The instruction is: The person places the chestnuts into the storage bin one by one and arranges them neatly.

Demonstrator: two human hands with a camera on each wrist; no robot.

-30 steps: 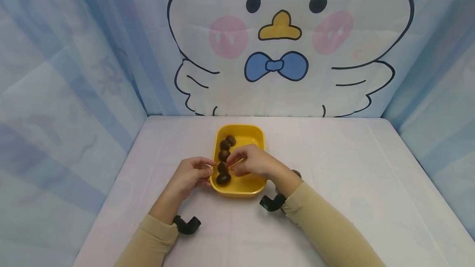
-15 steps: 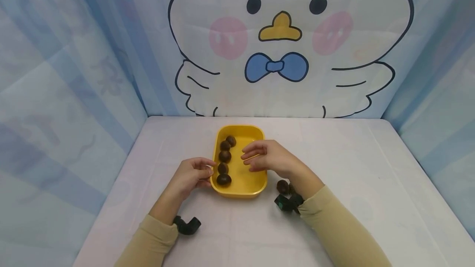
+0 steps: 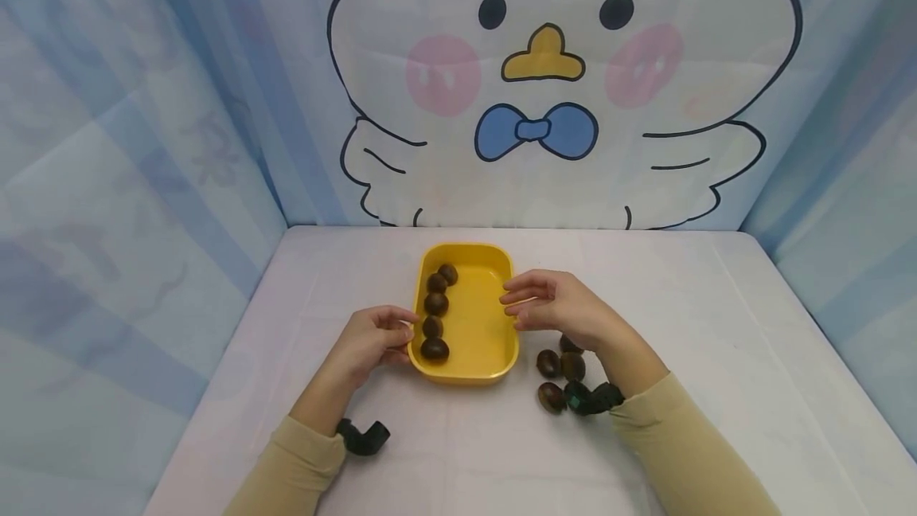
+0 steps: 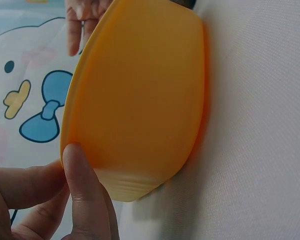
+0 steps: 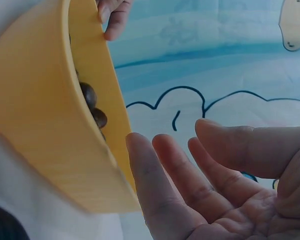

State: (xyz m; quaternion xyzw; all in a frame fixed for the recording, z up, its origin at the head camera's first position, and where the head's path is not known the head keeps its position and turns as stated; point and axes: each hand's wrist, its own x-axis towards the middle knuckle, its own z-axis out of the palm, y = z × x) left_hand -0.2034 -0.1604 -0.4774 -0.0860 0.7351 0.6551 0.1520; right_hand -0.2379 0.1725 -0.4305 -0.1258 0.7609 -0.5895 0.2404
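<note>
Five chestnuts [image 3: 435,310] are lined in the yellow tray [image 3: 494,366], gripped by the left hand [image 3: 372,338]; the right hand [image 3: 562,309] is held open, empty.

No readable text, labels, brands or numbers, only a wordless cartoon bird [image 3: 544,86] printed on the backdrop

A cloth-walled booth around your pale table

You face a white tablecloth [image 3: 716,388]; on the far backdrop [image 3: 215,22] a cartoon duck [image 3: 552,142] wears a blue bow tie [image 3: 536,130], and blue plaid curtains [image 3: 107,221] close left and right under soft, even light.
</note>
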